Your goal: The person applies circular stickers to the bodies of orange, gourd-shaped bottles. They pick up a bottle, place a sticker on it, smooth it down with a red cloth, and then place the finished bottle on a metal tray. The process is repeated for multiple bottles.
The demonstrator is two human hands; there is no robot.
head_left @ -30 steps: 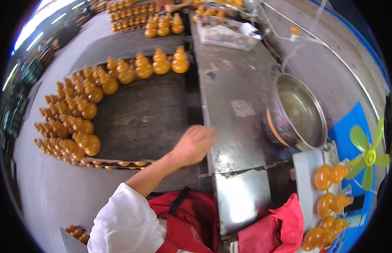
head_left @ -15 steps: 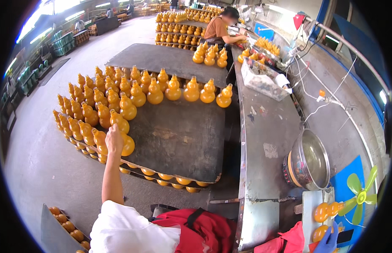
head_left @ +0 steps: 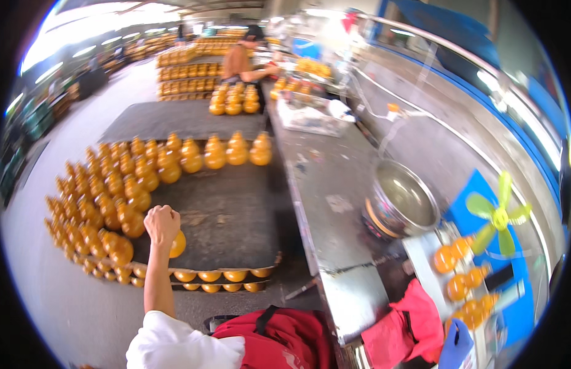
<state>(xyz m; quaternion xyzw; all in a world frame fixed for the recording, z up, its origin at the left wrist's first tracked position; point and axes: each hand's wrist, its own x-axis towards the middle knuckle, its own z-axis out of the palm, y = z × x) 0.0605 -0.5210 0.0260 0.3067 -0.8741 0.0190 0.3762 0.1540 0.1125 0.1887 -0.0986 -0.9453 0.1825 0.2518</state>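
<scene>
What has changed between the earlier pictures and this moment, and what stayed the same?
The left hand moved from the metal bench leftward to the dark board, and now closes its grip on an orange gourd-shaped bottle at the end of the near row. The steel bowl and green fan stayed in place. The right hand is out of view.

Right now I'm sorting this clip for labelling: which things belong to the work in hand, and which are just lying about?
In use:
- left hand, closed around an orange gourd-shaped bottle
- rows of orange bottles on the dark board

Lying about:
- metal pot on the steel bench
- green fan
- red cloth
- clear tray

The right hand is out of view.
</scene>
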